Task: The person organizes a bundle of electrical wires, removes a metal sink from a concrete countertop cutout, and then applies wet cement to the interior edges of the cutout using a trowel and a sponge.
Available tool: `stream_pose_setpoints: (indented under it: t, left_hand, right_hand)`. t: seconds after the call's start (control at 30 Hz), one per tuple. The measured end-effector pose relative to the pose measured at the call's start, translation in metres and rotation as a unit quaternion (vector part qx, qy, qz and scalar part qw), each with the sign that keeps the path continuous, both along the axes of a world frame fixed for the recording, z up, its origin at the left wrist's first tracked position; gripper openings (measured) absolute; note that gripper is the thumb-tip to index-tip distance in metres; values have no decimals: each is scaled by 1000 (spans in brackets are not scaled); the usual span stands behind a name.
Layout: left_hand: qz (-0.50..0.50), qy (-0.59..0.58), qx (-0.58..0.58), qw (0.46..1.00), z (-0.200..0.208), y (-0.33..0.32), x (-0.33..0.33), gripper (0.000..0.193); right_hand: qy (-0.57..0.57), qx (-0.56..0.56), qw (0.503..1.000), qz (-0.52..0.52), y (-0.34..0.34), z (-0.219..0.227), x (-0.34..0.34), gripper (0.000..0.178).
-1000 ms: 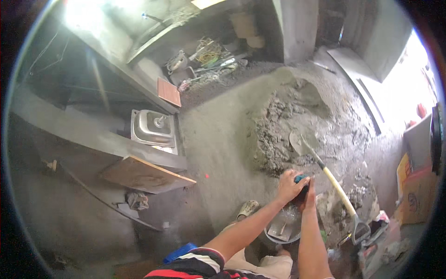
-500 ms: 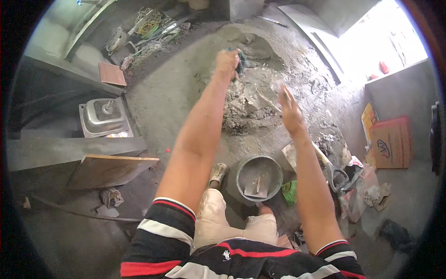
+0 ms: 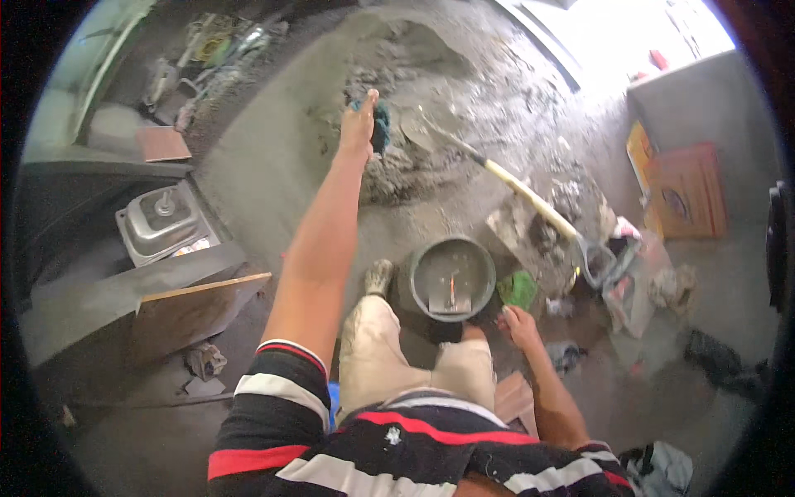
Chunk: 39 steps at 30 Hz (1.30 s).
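Note:
My left hand [image 3: 358,130] is stretched out over the heap of wet grey mortar [image 3: 402,170], closed around a dark teal bunched cloth [image 3: 381,126]. My right hand [image 3: 519,328] is low beside the bucket, its fingers curled in and no object visible in them. Just beyond it lies a green bristly thing [image 3: 518,290], apart from the fingers. The round grey bucket [image 3: 416,286] stands in front of my legs; inside is a flat square piece [image 3: 451,300] with a thin orange-brown stick. A shovel [image 3: 530,197] with a pale yellow shaft slants from the mortar to its grey grip.
A steel sink [image 3: 163,222] and a leaning board [image 3: 199,311] are on the left. Cables and tools [image 3: 219,58] are piled at the far left. On the right stand a cardboard box [image 3: 686,190] and crumpled plastic bags [image 3: 642,286]. Dark cloth [image 3: 720,360] lies at the lower right.
My right hand has drawn back from over the mortar to beside the bucket, and its fingers have curled. My left hand still holds the cloth. The view has shifted, uncovering the shovel's shaft.

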<state>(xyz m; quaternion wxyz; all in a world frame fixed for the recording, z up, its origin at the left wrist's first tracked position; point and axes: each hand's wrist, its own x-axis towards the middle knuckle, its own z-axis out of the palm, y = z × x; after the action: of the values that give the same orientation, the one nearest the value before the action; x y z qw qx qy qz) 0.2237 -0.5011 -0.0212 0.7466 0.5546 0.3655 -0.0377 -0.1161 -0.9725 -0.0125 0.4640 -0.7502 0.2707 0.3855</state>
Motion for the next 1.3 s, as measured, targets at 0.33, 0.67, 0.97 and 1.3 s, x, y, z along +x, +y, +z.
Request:
stream_pose_setpoints:
  t: [0.33, 0.67, 0.97, 1.3]
  left_hand:
    - [-290, 191, -416, 840, -4, -154, -243, 74]
    - [-196, 150, -82, 966, -24, 90, -444, 70]
    - [-258, 545, 122, 789, 83, 195, -911, 41]
    - [-486, 414, 231, 734, -30, 274, -733, 48]
  right_hand:
    - [-231, 37, 965, -122, 167, -11, 57, 46]
    - [-21, -2, 986, -168, 60, -213, 17, 49]
    - [-12, -134, 984, 120, 155, -374, 6, 72]
    - [115, 23, 981, -153, 153, -331, 10, 41]
